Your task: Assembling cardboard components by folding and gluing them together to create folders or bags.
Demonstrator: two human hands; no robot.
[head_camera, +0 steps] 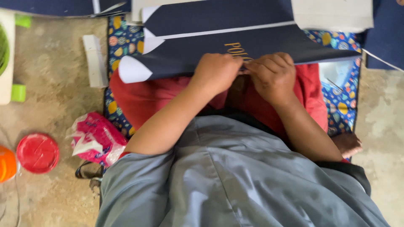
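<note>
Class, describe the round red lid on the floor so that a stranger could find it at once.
Start at the bare concrete floor on the picture's left side. Near the pink plastic packet, beside an orange container at the edge, lies the red lid. It alone is flat, round and plain red.

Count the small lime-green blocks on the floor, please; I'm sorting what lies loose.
2: one green block at the top left corner, another lower, both beside the white tray. More may lie out of view.

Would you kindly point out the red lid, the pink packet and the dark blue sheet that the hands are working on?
Red lid (38, 153), head view, centre of its top.
Pink packet (96, 138), head view, middle of the wrapper.
Dark blue sheet (198, 52), head view, flat face left of the gold lettering.
</note>
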